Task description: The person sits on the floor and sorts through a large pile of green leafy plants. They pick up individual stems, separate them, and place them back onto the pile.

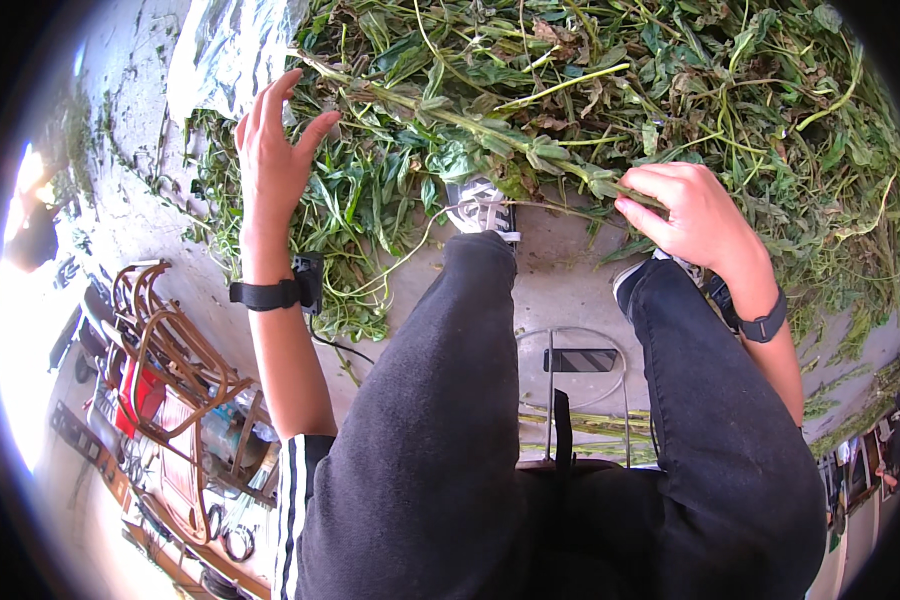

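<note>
A long green plant stalk with pods (487,135) slants across the view over a heap of cut leafy plants (667,97). Its lower right end sits between the thumb and fingers of my right hand (686,206). My left hand (277,142) is raised near the stalk's other end, with thumb and fingers apart and nothing held. Close to that hand, a sheet of clear plastic (232,60) lies at the heap's left edge. Each forearm wears a black wrist strap (270,295) with a small device.
A dark phone (581,361) lies on the concrete floor (562,289) between my legs, within the round wire frame of a stool (550,405). Brown curved-frame chairs (172,360) and a red object (139,394) stand at the left. Loose stalks lie behind the stool frame.
</note>
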